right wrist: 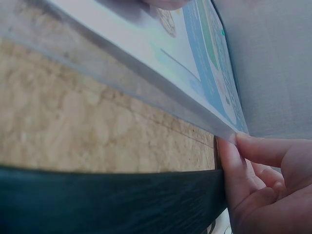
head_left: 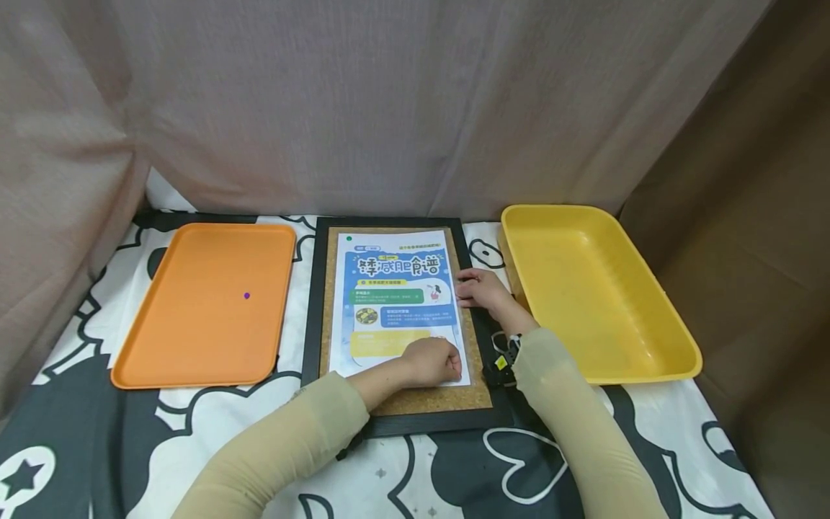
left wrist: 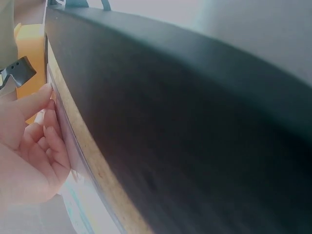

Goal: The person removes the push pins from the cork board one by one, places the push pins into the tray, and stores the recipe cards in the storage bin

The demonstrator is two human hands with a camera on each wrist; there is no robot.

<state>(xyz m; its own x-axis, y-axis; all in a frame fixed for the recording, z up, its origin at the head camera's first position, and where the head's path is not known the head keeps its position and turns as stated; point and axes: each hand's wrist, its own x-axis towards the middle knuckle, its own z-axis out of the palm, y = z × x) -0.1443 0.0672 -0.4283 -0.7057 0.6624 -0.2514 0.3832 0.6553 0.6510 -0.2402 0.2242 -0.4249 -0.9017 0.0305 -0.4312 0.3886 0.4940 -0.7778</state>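
A printed poster (head_left: 402, 310) with blue, green and yellow panels and Chinese lettering lies on a cork board (head_left: 441, 404) with a black frame. A green pushpin (head_left: 349, 238) sits at its upper left corner. My left hand (head_left: 431, 362) lies over the lower right part of the poster, fingers curled, thumb and fingertips pinching near its right edge. Higher up that edge, my right hand (head_left: 483, 292) pinches the paper between thumb and forefinger. In the right wrist view, the poster's edge (right wrist: 195, 105) stands a little above the cork (right wrist: 83, 117).
An orange tray (head_left: 194, 317) stands to the left, with a small purple pushpin (head_left: 246, 295) in it. To the right is a deeper yellow tray (head_left: 603, 303). A patterned black-and-white cloth (head_left: 220, 440) covers the table; grey-brown curtains (head_left: 389, 108) hang behind.
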